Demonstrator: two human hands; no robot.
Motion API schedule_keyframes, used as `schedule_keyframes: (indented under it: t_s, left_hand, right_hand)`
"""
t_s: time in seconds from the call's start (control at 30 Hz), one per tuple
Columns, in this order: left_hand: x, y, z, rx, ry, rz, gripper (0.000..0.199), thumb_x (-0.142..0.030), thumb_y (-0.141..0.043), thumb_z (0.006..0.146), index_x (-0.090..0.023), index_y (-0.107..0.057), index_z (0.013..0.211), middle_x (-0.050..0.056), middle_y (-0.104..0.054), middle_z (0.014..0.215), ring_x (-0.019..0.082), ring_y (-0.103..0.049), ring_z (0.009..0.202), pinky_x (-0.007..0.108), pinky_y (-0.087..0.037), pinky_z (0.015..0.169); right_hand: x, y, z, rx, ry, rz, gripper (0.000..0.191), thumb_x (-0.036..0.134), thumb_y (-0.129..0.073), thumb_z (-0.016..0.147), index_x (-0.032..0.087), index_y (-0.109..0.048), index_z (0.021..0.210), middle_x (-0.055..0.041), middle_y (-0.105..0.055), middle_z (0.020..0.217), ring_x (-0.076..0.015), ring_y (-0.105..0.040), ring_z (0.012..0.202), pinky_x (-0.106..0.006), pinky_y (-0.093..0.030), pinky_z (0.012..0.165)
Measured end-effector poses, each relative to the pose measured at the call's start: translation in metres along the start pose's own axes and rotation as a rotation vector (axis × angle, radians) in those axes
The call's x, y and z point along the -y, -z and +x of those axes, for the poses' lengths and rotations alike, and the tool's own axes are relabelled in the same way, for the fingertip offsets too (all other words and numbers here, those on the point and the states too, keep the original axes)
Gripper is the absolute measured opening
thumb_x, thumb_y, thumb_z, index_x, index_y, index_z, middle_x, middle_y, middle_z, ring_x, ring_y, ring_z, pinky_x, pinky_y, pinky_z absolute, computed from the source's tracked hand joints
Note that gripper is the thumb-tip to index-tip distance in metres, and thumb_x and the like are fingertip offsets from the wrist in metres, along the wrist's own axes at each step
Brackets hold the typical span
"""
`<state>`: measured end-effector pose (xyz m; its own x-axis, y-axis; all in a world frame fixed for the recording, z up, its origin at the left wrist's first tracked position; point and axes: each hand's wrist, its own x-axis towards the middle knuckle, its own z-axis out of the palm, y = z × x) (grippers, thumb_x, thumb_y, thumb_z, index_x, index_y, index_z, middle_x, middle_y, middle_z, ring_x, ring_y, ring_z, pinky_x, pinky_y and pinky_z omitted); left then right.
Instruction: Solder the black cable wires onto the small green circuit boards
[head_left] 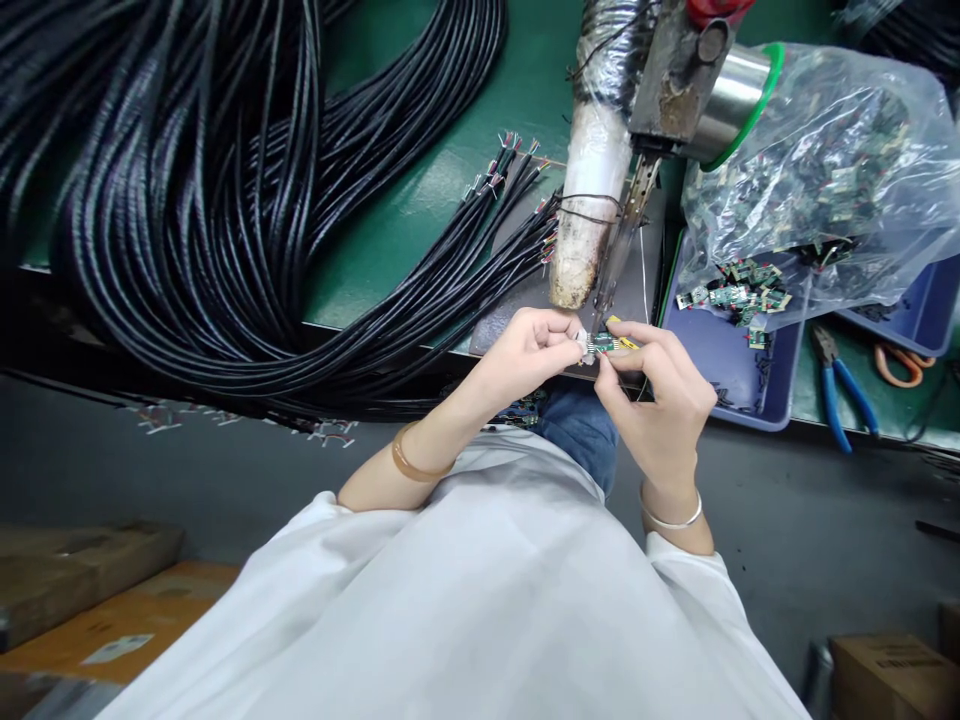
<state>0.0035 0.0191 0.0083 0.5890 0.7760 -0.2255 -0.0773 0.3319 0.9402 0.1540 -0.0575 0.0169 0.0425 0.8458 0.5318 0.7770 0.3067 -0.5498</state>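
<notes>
A small green circuit board (602, 342) with a white connector (583, 343) at its left end is between my hands, near the table's front edge. My left hand (536, 345) is closed in a pinch on the white connector. At the board's right end my right hand (654, 372) pinches it, beside yellow pieces (627, 343). Directly above the board are the tip of a metal soldering fixture (626, 235) and the scorched end of a wrapped duct (589, 220). What lies under my fingertips is hidden.
Black cables (300, 200) with stripped ends cover the left. A solder spool (739, 105) stands behind the fixture. On the right are a blue tray (776, 385) of small boards, a plastic bag (825, 150) of boards, blue-handled pliers (844, 385) and orange-handled scissors (900, 368).
</notes>
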Motion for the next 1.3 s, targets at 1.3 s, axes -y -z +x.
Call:
schedule_keyframes:
  t_s: [1.3]
  left_hand:
    - [0.015, -0.006, -0.008, -0.094, -0.128, 0.096, 0.012, -0.02, -0.061, 0.077, -0.013, -0.059, 0.067, -0.003, -0.053, 0.063, 0.008, -0.045, 0.059, 0.021, -0.035, 0.058]
  right_hand:
    - [0.006, 0.003, -0.019, -0.103, -0.184, 0.037, 0.006, 0.018, -0.066, 0.09, 0.022, -0.064, 0.093, -0.004, -0.078, 0.108, -0.0164, -0.078, 0.086, -0.027, -0.064, 0.073]
